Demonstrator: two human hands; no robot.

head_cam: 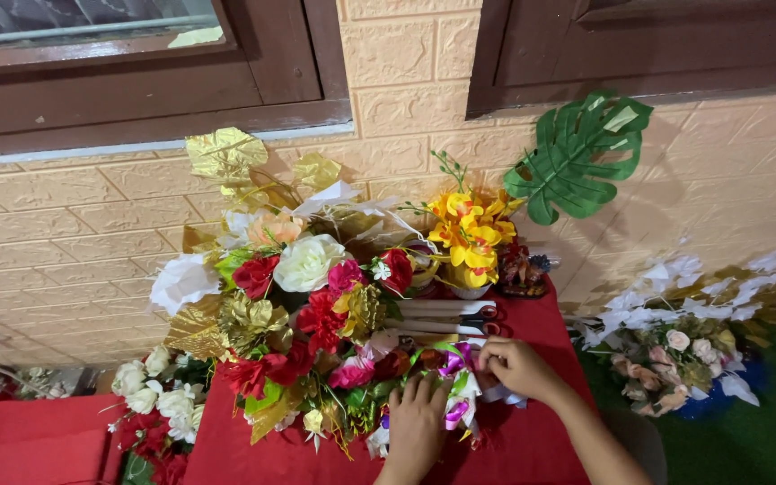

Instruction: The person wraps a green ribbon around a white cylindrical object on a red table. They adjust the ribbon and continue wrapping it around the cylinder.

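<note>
Head view looks down on a red table set against a brick-patterned wall. Left hand lies flat, fingers spread, pressing the near edge of a big flower arrangement. Right hand is pinched shut on a purple and white ribbon at the arrangement's right side. Scissors lie just beyond, with yellow flowers farther back.

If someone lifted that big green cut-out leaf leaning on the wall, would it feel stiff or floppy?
The green leaf looks thin and flat, so probably light. It stands upright against the brick wall without drooping, so likely fairly stiff. Its slit edges might bend or tear easily.
</note>
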